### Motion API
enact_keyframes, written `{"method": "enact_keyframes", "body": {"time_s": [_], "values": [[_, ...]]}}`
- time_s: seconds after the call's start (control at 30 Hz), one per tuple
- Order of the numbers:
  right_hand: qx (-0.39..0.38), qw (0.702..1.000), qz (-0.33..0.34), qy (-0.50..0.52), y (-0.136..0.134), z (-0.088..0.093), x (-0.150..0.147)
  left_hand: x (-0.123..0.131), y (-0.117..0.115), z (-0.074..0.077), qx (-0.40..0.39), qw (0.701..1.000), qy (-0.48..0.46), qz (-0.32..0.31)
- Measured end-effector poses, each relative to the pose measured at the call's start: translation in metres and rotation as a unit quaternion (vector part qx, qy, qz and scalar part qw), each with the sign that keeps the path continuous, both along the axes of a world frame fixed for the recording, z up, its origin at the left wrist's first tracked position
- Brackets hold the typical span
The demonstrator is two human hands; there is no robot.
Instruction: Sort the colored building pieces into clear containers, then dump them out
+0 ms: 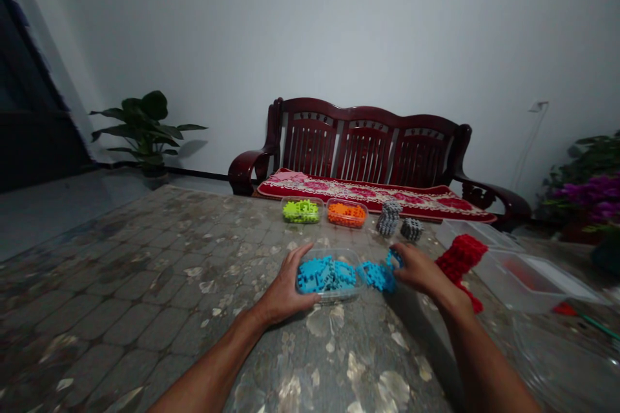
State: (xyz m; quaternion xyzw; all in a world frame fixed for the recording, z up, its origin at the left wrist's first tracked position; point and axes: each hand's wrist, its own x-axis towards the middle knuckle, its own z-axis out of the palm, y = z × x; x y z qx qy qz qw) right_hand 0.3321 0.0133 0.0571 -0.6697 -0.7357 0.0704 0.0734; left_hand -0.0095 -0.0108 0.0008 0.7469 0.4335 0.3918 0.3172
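My left hand (285, 289) is wrapped around the left end of a clear plastic box (339, 297), thumb along the near side and fingers on the far side. Blue interlocking plastic pieces (320, 273) fill the box. To its right, my right hand (415, 268) pinches a blue interlocking piece (394, 259) between thumb and fingers. More blue pieces (375, 276) lie between that hand and the box; whether they are joined to the pinched one I cannot tell. Behind my right wrist, a stack of red pieces (460, 258) is partly hidden.
Farther back are a box of lime-green pieces (301, 211), a box of orange pieces (347, 214) and two grey stacks (389, 218). Translucent bins (498, 284) and a clear lid (562, 355) lie at right. A wooden bench (363, 142) stands beyond the patterned tablecloth (145, 297).
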Motion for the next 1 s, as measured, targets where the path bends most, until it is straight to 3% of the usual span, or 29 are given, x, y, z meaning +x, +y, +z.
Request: {"method": "enact_keyframes", "body": {"time_s": [0.2, 0.33, 0.43, 0.5, 0.6, 0.8, 1.0], "values": [[0.089, 0.972, 0.169, 0.135, -0.021, 0.022, -0.045, 0.001, -0.001, 0.001, 0.002, 1.000, -0.004, 0.004], [0.095, 0.962, 0.205, 0.154, -0.029, 0.016, -0.067, 0.001, 0.000, 0.000, 0.010, 1.000, -0.005, 0.001], [0.078, 0.957, 0.225, 0.165, -0.026, 0.011, -0.068, 0.001, 0.000, 0.001, 0.009, 1.000, -0.004, 0.000], [0.093, 0.959, 0.205, 0.172, -0.021, 0.010, -0.061, 0.001, -0.001, 0.001, 0.006, 1.000, -0.003, -0.001], [0.093, 0.974, 0.119, 0.167, -0.012, 0.012, -0.045, 0.001, -0.001, 0.002, 0.003, 1.000, 0.002, 0.001], [-0.057, 0.997, -0.007, 0.053, -0.007, 0.009, -0.026, 0.000, -0.001, 0.001, -0.004, 1.000, 0.006, 0.000], [-0.089, 0.995, -0.030, -0.016, -0.011, 0.000, -0.034, 0.000, -0.001, 0.001, -0.005, 1.000, 0.003, 0.000]]}}
